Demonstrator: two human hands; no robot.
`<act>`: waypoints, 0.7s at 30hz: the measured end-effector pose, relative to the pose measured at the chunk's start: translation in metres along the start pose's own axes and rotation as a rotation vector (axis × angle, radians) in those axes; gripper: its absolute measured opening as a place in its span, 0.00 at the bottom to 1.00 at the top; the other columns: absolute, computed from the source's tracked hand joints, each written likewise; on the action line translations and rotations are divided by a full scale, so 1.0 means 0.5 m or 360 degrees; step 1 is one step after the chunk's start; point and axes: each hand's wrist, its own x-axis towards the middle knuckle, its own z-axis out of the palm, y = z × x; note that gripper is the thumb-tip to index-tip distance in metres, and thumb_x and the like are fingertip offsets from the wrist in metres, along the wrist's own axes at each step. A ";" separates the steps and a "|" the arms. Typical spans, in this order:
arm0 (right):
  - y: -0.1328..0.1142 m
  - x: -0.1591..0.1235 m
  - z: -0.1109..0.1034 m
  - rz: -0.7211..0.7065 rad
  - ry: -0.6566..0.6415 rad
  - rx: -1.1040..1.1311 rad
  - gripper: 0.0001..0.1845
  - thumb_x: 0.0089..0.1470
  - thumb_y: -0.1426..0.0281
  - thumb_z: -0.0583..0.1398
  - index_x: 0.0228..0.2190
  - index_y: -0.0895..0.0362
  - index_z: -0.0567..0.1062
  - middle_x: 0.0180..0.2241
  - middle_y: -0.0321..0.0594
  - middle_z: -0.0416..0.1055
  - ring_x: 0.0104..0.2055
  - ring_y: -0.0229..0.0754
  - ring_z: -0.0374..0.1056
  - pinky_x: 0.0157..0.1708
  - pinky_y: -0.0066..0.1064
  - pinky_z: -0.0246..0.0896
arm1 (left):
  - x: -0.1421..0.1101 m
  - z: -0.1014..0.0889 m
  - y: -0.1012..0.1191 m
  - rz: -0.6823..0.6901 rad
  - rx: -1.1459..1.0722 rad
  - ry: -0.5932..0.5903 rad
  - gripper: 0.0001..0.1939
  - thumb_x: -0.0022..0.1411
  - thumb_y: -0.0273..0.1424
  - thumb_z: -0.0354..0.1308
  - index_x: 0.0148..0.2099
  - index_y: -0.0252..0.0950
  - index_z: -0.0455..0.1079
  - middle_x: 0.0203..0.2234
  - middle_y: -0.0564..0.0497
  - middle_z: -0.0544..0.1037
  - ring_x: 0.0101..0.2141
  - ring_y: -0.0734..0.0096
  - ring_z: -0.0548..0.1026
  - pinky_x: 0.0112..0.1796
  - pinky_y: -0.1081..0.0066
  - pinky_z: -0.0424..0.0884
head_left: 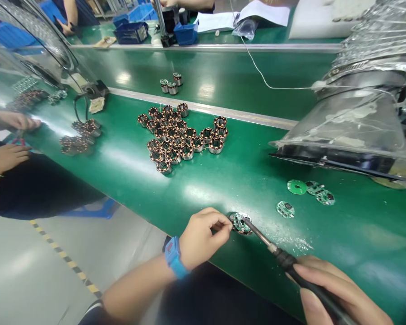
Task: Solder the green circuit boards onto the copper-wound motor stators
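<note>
A round green circuit board point(241, 222) sits on top of a motor stator near the front edge of the green table. My left hand point(206, 232), with a blue band on its wrist, has thumb and forefinger pinched together at the left edge of this board. What lies between those fingertips is too small to make out. In my right hand point(334, 289) is a soldering iron point(284, 259), gripped by its black handle. Its metal tip reaches the top of the board from the right.
Copper-wound stators point(172, 135) stand grouped mid-table. Loose circuit boards point(285, 209) lie at right, near a fume extraction hood point(345, 122). Three stators with boards point(172, 88) stand beyond the metal rail. At left are a co-worker's hands point(10, 158) and more stators point(76, 144).
</note>
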 end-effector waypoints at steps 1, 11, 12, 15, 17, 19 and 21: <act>0.000 0.009 0.008 -0.0013 -0.0009 0.0028 0.10 0.54 0.70 0.55 0.39 0.57 0.70 0.33 0.41 0.71 0.34 0.39 0.71 0.35 0.27 0.66 | 0.000 0.000 0.001 0.0003 0.0008 -0.0001 0.07 0.52 0.18 0.55 0.28 0.32 0.72 0.25 0.52 0.72 0.26 0.77 0.71 0.30 0.79 0.69; -0.012 0.074 0.124 0.0019 -0.0070 0.0107 0.10 0.52 0.76 0.59 0.37 0.54 0.67 0.45 0.43 0.69 0.48 0.43 0.65 0.44 0.38 0.64 | -0.011 -0.002 -0.007 -0.0170 -0.0022 0.0118 0.08 0.58 0.27 0.56 0.33 0.32 0.76 0.27 0.48 0.76 0.26 0.72 0.75 0.29 0.74 0.72; -0.012 0.072 0.125 0.0045 -0.0065 0.0121 0.10 0.52 0.76 0.59 0.37 0.54 0.67 0.45 0.43 0.70 0.48 0.42 0.65 0.43 0.37 0.65 | -0.010 -0.002 -0.010 -0.0208 -0.0077 0.0146 0.08 0.59 0.28 0.56 0.35 0.32 0.77 0.28 0.47 0.77 0.26 0.72 0.75 0.29 0.74 0.73; -0.012 0.068 0.124 0.0083 -0.0042 0.0130 0.10 0.52 0.76 0.59 0.37 0.54 0.66 0.45 0.41 0.70 0.47 0.41 0.66 0.42 0.35 0.65 | -0.001 0.006 -0.014 -0.0178 -0.0173 0.0278 0.06 0.56 0.28 0.60 0.36 0.33 0.77 0.30 0.48 0.79 0.27 0.71 0.77 0.31 0.73 0.75; -0.011 0.067 0.122 0.0090 -0.0028 0.0131 0.11 0.52 0.76 0.59 0.38 0.54 0.66 0.45 0.41 0.70 0.47 0.41 0.66 0.42 0.36 0.66 | 0.005 0.015 -0.013 -0.0046 -0.0134 0.0348 0.05 0.55 0.27 0.61 0.35 0.35 0.78 0.29 0.49 0.80 0.30 0.70 0.78 0.34 0.73 0.75; -0.010 0.068 0.122 0.0092 -0.0021 0.0132 0.12 0.52 0.76 0.59 0.39 0.53 0.65 0.44 0.41 0.70 0.47 0.42 0.66 0.43 0.36 0.66 | 0.007 0.021 -0.013 0.0165 -0.0021 0.0382 0.06 0.56 0.25 0.60 0.36 0.36 0.77 0.30 0.49 0.80 0.32 0.70 0.78 0.36 0.73 0.75; -0.009 0.068 0.122 0.0087 -0.0020 0.0128 0.13 0.52 0.76 0.59 0.39 0.53 0.65 0.44 0.41 0.70 0.48 0.42 0.65 0.43 0.37 0.65 | 0.005 0.020 -0.016 0.0468 0.0231 0.0368 0.09 0.59 0.23 0.57 0.40 0.35 0.76 0.31 0.48 0.80 0.32 0.71 0.77 0.36 0.73 0.75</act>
